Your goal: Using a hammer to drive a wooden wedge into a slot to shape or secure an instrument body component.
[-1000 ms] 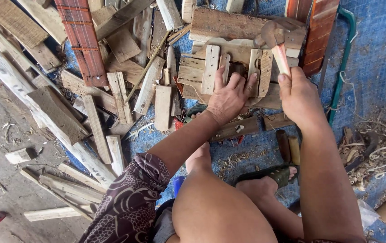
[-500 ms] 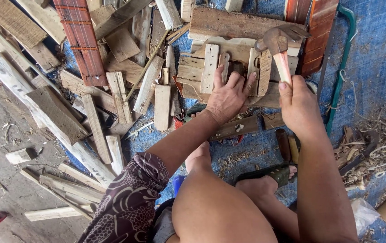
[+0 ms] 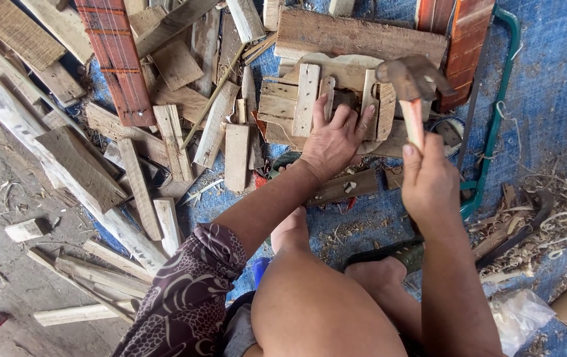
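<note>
My right hand (image 3: 429,178) grips the reddish handle of a hammer (image 3: 410,82), whose rusty head hangs just above small upright wooden slats (image 3: 306,99). My left hand (image 3: 335,142) lies flat with fingers spread, pressing on those slats and the pale board (image 3: 283,106) under them. A long weathered plank (image 3: 356,33) lies just beyond the slats. My bare knee and feet fill the lower middle of the view.
Loose wood offcuts (image 3: 138,152) are heaped at the left on a blue tarp (image 3: 548,73). A red-brown ribbed plank (image 3: 115,59) leans at the upper left. A green-framed saw (image 3: 495,112) lies at the right, with wood shavings (image 3: 548,225) and a plastic bag nearby.
The hammer head has risen slightly and swung left over the slats. My left hand stays pressed on the wood.
</note>
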